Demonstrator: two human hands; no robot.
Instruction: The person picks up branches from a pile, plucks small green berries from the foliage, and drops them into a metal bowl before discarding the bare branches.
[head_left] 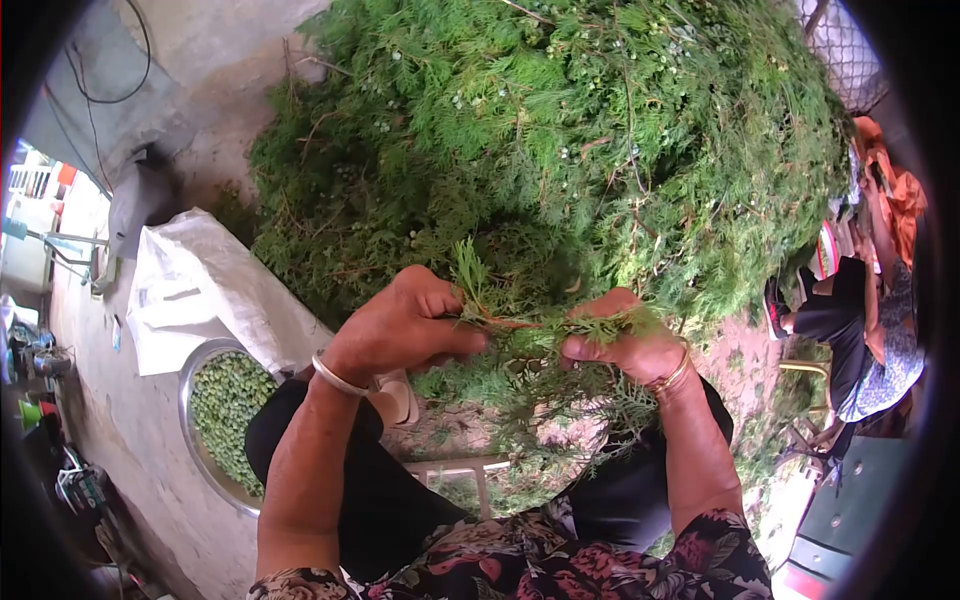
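Note:
Between my two hands stretches a green conifer sprig point(512, 323) with scaly leaves and a thin brownish stem. My left hand point(405, 325) is closed on the stem's left end, a leafy tip standing up beside the fingers. Closed round the leafy right part is my right hand point(622, 340), slightly blurred. More foliage hangs below it over my lap. Just beyond both hands rises a big heap of cut conifer branches point(560, 130), dotted with small pale green cones.
To the left, a metal basin point(187, 400) holds many small green cones. A white sack point(205, 285) lies beside it. Another person point(870, 330) sits at the right, near orange cloth point(890, 190). Leaf litter covers the ground between my legs.

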